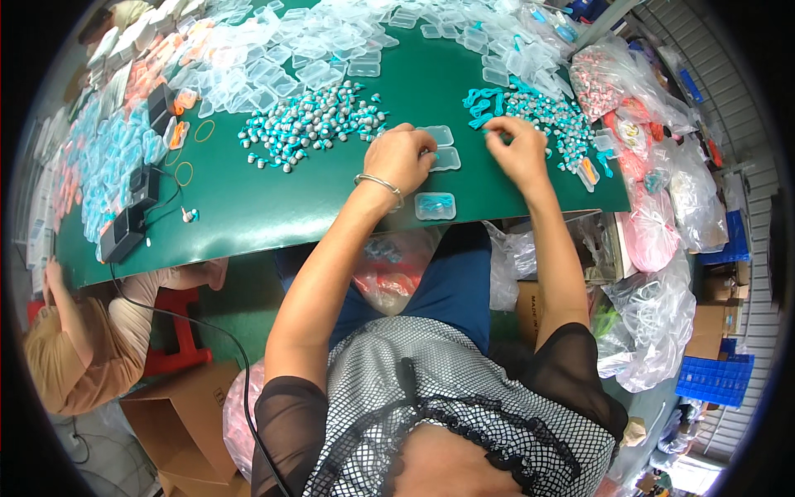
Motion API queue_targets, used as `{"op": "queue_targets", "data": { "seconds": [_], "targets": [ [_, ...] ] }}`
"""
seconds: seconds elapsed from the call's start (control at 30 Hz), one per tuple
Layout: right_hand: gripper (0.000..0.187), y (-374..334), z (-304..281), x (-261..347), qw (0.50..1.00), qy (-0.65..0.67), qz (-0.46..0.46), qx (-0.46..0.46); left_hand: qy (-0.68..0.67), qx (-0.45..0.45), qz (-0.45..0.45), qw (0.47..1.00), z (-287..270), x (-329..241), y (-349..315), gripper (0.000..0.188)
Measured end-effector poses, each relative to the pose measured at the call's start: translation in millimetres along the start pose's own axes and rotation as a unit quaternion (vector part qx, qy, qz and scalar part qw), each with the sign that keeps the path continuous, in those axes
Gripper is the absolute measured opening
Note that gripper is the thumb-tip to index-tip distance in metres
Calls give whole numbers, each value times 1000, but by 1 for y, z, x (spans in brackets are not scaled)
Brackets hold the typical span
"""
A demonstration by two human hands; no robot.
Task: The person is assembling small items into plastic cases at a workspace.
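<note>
My left hand [401,161] is closed, its fingertips over an open clear plastic case [445,158]. A bit of teal shows at those fingertips, but what they hold is too small to name. Just right of the case, my right hand [519,151] is curled with thumb and fingers together beside some teal cord bundles [483,105]; whatever it pinches is hidden. Close to the table's front edge lies a closed clear case [436,206] with teal pieces inside. Small grey-and-teal plugs [310,124] are heaped left of my hands, and teal-and-white pieces [551,120] to the right.
Many empty clear cases [290,54] cover the back of the green table [248,211]. Black boxes [126,232] with a cable stand at left, near rubber bands [184,173]. Another person [91,348] sits at lower left. Plastic bags [654,224] crowd the right side.
</note>
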State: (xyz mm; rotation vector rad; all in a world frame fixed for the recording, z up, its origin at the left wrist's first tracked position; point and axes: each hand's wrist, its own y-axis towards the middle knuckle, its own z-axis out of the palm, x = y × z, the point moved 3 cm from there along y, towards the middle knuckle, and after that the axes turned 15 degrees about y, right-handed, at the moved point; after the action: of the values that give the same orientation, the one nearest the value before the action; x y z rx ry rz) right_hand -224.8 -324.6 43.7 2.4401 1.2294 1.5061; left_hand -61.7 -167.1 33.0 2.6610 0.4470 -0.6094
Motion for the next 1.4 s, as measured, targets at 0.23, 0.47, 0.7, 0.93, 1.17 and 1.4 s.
{"op": "queue_targets", "data": {
  "seconds": [0.23, 0.47, 0.7, 0.93, 1.17, 1.4],
  "targets": [
    [4, -32, 43, 35, 980, -115, -159, 44, 93, -48, 43, 994, 14, -10, -3, 11],
    [7, -3, 23, 14, 991, -68, -101, 47, 131, -6, 50, 990, 0, -16, -12, 30],
    [15, 21, 9, -33, 957, -228, -175, 37, 118, 43, 59, 990, -3, -8, -11, 41],
    [13, 2, 1, -7, 996, 9, -45, 74, 72, 53, 57, 994, 0, -2, -11, 44],
    [10, -21, 32, 41, 965, -2, -223, 141, 59, 70, 34, 995, -1, 0, -9, 44],
    [11, -24, 37, 48, 939, -106, -287, 158, 48, 109, 11, 993, -1, 0, -9, 45]
  ]
}}
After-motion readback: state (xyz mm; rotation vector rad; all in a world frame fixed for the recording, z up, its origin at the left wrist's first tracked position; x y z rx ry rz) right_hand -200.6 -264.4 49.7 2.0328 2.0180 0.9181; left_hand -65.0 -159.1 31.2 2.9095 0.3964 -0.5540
